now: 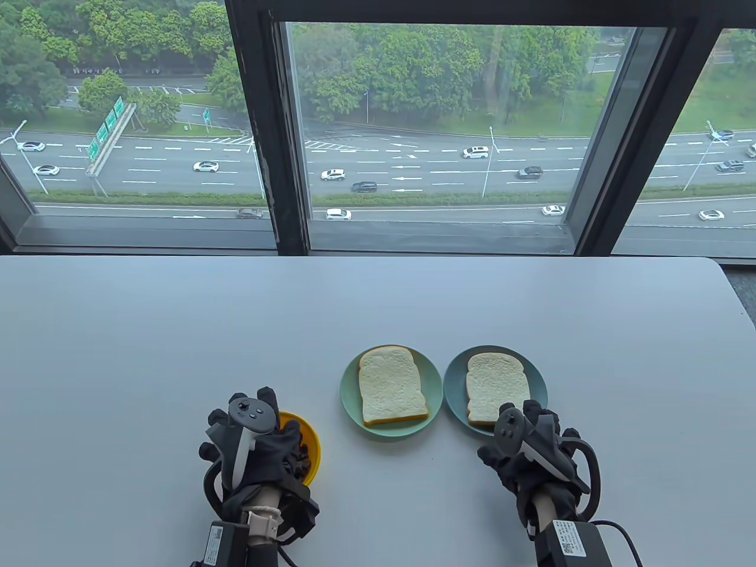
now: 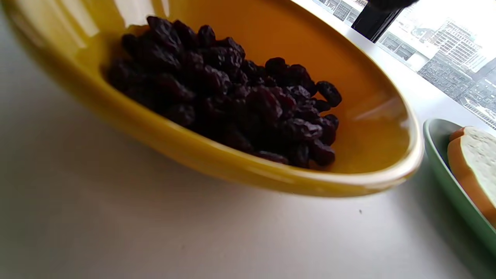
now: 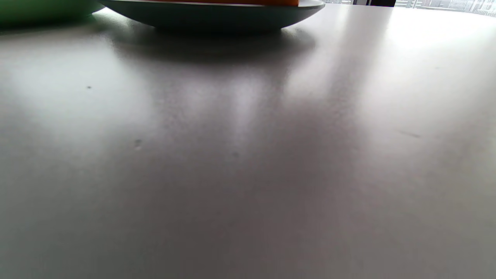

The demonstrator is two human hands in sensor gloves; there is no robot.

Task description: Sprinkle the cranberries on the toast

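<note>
Cranberries (image 2: 232,97) in yellow bowl (image 2: 372,89) judged light, sticky, soft; best pinched from the heap top. Left hand (image 1: 254,443) is held over the bowl, grip state cannot be told; right hand (image 1: 531,449) is seen curled, empty, right of bowl.

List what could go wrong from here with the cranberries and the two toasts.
The left hand is over the shallow yellow bowl; pressing its rim could tip it and scatter cranberries. Carried berries may drop on the table before reaching the toast on the green plate. The right hand could nudge the blue plate.

Yellow bowl (image 1: 308,440), dark cranberries (image 2: 232,93), green plate (image 1: 352,401), blue plate (image 1: 453,384).
</note>
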